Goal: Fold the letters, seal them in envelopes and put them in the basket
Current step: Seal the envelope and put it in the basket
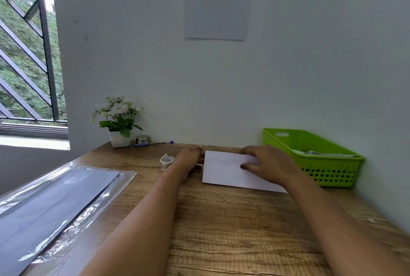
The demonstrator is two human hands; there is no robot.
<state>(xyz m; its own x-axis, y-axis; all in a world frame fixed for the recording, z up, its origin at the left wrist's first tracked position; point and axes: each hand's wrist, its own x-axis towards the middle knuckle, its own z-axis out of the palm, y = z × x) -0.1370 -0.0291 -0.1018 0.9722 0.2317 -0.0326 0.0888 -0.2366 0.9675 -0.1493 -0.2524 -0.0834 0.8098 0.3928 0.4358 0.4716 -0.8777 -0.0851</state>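
A white envelope (224, 171) lies flat on the wooden desk (221, 220) near the far wall. My right hand (268, 162) rests on its right half, fingers spread and pressing down. My left hand (190, 158) is at the envelope's left edge, its fingertips touching that edge; whether it pinches the paper is hidden. The green plastic basket (332, 175) stands at the right against the wall, with white envelopes (321, 154) lying inside it.
A clear plastic sleeve with grey sheets (55, 204) covers the desk's left part. A small white glue pot (166, 162) stands left of my left hand. A potted white flower (118, 120), a tape roll (141, 139) and a blue pen (155, 143) line the back edge.
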